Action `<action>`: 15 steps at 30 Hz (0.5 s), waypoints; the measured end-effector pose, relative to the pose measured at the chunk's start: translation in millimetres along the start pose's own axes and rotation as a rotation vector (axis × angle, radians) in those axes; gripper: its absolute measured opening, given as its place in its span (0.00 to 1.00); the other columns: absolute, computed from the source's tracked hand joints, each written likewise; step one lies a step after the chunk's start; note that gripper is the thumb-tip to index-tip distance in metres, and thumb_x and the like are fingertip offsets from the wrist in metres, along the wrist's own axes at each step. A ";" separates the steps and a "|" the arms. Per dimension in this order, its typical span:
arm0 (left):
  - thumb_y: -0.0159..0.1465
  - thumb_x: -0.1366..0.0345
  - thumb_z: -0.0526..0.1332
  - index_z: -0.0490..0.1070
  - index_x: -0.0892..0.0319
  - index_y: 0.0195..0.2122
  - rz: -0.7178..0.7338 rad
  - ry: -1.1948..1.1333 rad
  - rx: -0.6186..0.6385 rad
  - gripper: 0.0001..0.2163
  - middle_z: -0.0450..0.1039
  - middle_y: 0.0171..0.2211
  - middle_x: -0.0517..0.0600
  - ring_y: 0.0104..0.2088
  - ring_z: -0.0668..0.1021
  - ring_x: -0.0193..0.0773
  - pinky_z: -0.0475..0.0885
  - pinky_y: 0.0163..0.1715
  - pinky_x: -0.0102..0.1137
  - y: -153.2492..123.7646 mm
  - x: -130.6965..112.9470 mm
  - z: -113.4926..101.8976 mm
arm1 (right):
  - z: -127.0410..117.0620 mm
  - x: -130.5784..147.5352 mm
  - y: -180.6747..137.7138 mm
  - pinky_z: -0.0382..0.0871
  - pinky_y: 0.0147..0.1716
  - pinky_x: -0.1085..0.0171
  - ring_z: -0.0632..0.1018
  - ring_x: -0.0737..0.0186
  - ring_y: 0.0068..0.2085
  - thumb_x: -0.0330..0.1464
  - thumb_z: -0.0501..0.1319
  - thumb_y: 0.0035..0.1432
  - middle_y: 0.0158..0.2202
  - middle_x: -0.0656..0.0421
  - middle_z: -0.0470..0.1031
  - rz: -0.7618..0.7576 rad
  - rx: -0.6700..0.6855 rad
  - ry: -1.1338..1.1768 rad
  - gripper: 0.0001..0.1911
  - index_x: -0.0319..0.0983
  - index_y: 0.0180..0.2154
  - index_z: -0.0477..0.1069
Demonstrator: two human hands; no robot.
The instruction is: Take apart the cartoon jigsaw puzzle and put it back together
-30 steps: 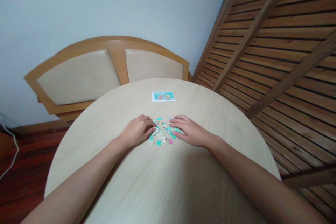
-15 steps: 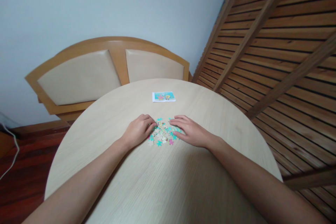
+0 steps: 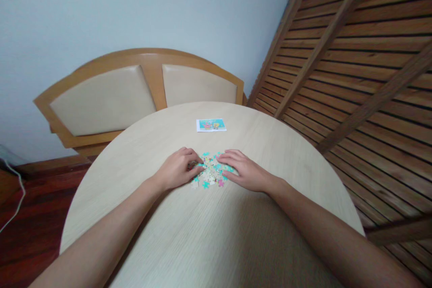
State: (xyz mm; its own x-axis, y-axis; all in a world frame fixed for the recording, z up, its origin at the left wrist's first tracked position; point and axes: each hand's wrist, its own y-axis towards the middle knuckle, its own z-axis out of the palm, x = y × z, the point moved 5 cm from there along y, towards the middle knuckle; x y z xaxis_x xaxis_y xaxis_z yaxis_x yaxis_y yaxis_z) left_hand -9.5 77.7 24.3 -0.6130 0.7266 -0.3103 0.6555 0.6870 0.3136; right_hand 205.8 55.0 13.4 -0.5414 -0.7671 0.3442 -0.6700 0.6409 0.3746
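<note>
A pile of small jigsaw puzzle pieces [image 3: 211,174], turquoise, cream, yellow and pink, lies near the middle of the round table [image 3: 189,234]. At the pile's left edge is my left hand [image 3: 180,167], its thumb and fingers curved apart around some pieces. My right hand [image 3: 245,170] rests at the right edge with fingers stretched over the pieces and the thumb held away from them. Both hands touch the pile, and neither visibly grips a piece. Beyond the pile lies a small picture card [image 3: 211,125] with a pink and a yellow cartoon figure on turquoise.
A wooden headboard with cream padded panels [image 3: 104,99] stands against the pale wall behind the table. A slatted wooden panel [image 3: 337,76] leans along the right side. A white cable [image 3: 20,193] hangs over the reddish floor at far left.
My left thumb has moved away from the fingers, so the left hand is more spread. My right hand has shifted very slightly left. The pieces beneath have moved a little.
</note>
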 end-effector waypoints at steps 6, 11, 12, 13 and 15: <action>0.68 0.61 0.64 0.79 0.57 0.44 0.050 -0.016 0.042 0.08 0.78 0.41 0.54 0.44 0.76 0.45 0.71 0.48 0.38 -0.3 -2.9 3.9 | 5.7 6.1 1.4 0.64 0.64 0.46 0.67 0.47 0.64 0.40 0.59 0.70 0.59 0.49 0.74 -0.025 0.052 -0.037 0.20 0.40 0.58 0.73; 0.69 0.61 0.64 0.78 0.57 0.42 0.057 -0.044 0.048 0.07 0.77 0.42 0.53 0.44 0.76 0.45 0.71 0.49 0.38 -0.7 -0.2 4.8 | 5.4 1.9 -0.4 0.64 0.64 0.45 0.68 0.47 0.64 0.40 0.58 0.71 0.59 0.49 0.74 0.000 0.038 -0.061 0.19 0.38 0.56 0.75; 0.69 0.61 0.63 0.78 0.57 0.42 0.058 -0.047 0.049 0.07 0.77 0.42 0.53 0.45 0.76 0.45 0.71 0.49 0.39 -0.7 0.2 5.1 | 5.4 1.7 -0.6 0.64 0.64 0.45 0.68 0.47 0.64 0.39 0.58 0.71 0.59 0.49 0.74 0.000 0.039 -0.057 0.19 0.38 0.56 0.75; 0.69 0.61 0.63 0.78 0.57 0.42 0.058 -0.048 0.050 0.07 0.77 0.42 0.53 0.45 0.76 0.45 0.71 0.49 0.39 -0.6 0.5 5.4 | 5.3 1.8 -0.6 0.64 0.64 0.45 0.68 0.47 0.64 0.39 0.58 0.71 0.59 0.49 0.75 0.000 0.042 -0.051 0.19 0.38 0.57 0.74; 0.69 0.61 0.63 0.77 0.57 0.43 0.057 -0.046 0.051 0.07 0.77 0.42 0.53 0.45 0.76 0.45 0.71 0.49 0.39 -0.4 0.8 5.9 | 5.1 2.5 -0.1 0.64 0.64 0.45 0.68 0.46 0.64 0.39 0.58 0.70 0.59 0.50 0.75 -0.001 0.049 -0.038 0.19 0.38 0.57 0.73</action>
State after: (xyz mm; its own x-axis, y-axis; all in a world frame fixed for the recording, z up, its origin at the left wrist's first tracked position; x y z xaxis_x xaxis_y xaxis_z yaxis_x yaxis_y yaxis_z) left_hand -7.7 77.9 18.7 -0.5539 0.7622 -0.3351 0.7108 0.6425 0.2863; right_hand 201.9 53.0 9.8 -0.5591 -0.7687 0.3106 -0.6938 0.6389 0.3324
